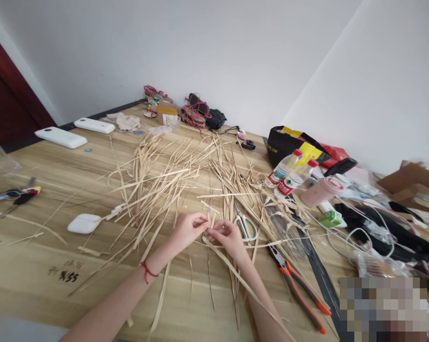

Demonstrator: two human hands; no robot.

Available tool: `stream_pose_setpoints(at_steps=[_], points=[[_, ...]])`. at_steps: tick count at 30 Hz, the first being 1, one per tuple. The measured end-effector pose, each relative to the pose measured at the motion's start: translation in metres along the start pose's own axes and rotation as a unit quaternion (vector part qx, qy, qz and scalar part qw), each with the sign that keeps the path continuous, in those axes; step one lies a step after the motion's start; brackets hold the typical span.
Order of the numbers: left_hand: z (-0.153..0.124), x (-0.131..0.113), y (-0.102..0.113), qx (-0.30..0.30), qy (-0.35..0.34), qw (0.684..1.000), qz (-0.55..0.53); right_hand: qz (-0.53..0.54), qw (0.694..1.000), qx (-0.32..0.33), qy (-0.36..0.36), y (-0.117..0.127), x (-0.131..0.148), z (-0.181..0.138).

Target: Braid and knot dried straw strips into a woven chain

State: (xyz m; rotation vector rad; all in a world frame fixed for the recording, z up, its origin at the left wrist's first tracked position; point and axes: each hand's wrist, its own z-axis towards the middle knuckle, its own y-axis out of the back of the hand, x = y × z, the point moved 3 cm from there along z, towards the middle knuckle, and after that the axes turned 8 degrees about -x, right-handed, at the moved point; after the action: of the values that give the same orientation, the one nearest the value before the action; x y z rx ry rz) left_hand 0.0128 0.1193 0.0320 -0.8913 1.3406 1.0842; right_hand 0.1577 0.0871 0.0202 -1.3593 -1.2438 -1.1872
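My left hand (188, 231), with a red cord at its wrist, pinches a thin pale strip that looks like straw or split bamboo. Close against it, my right hand (229, 237) has its fingertips closed on the strips too; the exact meeting point is small and partly hidden by the fingers. A long strip (252, 288) trails from there over my right forearm. Many dry strips (160, 175) lie in a loose pile beyond both hands. Scissors (247, 229) with white-green handles rest just right of my right hand. Orange-handled pliers (298, 289) lie farther right.
Two water bottles (284, 168), a pink tumbler (321, 191) and a black-yellow bag (296, 145) stand at the right. Cables and plastic clutter the right edge. A white case (84, 223) and another pair of pliers (20, 194) lie left. White devices (61, 137) and a small box (167, 114) sit at the back.
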Motion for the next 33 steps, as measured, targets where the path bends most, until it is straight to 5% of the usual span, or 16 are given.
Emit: stream_pose_setpoints(at_steps=[15,33], points=[[-0.003,-0.006,-0.003,-0.020,-0.053,0.997,0.059,0.034,0.999,-0.018,-0.020,0.005,0.001,0.001],[0.000,0.002,-0.007,-0.035,-0.027,0.999,-0.027,0.057,0.997,0.009,-0.055,0.004,0.002,-0.001]])
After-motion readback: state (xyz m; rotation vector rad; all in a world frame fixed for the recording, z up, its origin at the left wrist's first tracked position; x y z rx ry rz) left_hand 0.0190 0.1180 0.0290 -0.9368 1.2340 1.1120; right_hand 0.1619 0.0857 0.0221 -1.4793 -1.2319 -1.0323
